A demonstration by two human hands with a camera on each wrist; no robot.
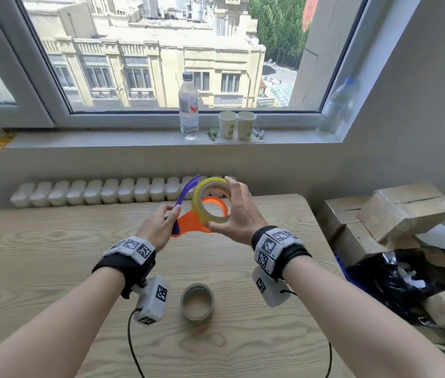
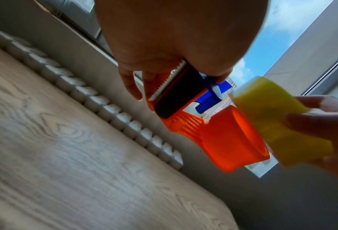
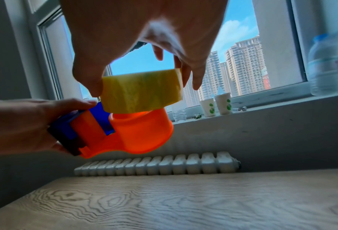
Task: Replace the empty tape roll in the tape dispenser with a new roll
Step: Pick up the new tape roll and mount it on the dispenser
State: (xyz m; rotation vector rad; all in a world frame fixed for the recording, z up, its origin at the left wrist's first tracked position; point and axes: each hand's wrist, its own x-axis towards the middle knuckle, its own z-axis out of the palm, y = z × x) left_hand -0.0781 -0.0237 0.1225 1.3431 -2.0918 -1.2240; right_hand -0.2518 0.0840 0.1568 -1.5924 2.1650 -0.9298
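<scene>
The left hand (image 1: 158, 227) grips the orange tape dispenser (image 1: 191, 222) by its blade end, up above the tabletop (image 1: 52, 255). The right hand (image 1: 240, 214) pinches the yellow tape roll (image 1: 202, 197) right at the dispenser's round hub. The empty tape roll (image 1: 197, 301) lies on the tabletop, near the wrists.

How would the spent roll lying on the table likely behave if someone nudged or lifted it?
The empty roll lies flat on its rim on the wooden table, so a nudge would probably slide it rather than roll it. It looks like a thin ring with almost no tape left, so it is likely very light. Tipped on edge, its round shape would probably roll away.
</scene>
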